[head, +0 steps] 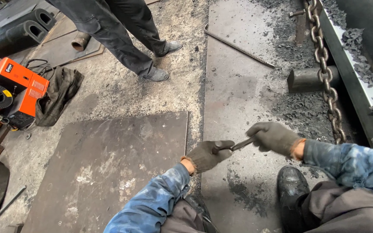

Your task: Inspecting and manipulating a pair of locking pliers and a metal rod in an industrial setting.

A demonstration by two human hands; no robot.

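- Left hand point(207, 155), in a dark knit glove, closed around one end of a thin dark metal rod point(241, 144), low over the steel floor plate point(234, 99).
- Right hand point(274, 137), gloved the same way, closed on the other end of that rod, just right of the left hand and slightly higher.
- Rod short, dark, tilted up toward the right hand, spanning the small gap between both hands; held above the floor plate, not resting on it.
- Blue mottled sleeves on both forearms; two black boots point(291, 185) on the floor plate just beneath the hands.
- Second, rust-stained flat sheet point(109, 168) lying left of the floor plate, its right edge near the left hand.
- Long ribbed bar point(238, 46) lying on the far part of the floor plate, well apart from the hands.
- Heavy chain point(324, 64) running down the floor plate's right edge, past a blunt steel block point(305, 80), its lower end near the right hand.
- Dark grit and slag chips scattered over the right side of the floor plate.
- Another person's legs point(121, 34) in dark trousers and grey shoes, standing on bare concrete beyond the rust-stained sheet, far left of the floor plate.
- Orange welding machine point(18, 86) with a wire spool, further left again, beside a crumpled dark cloth point(59, 92).
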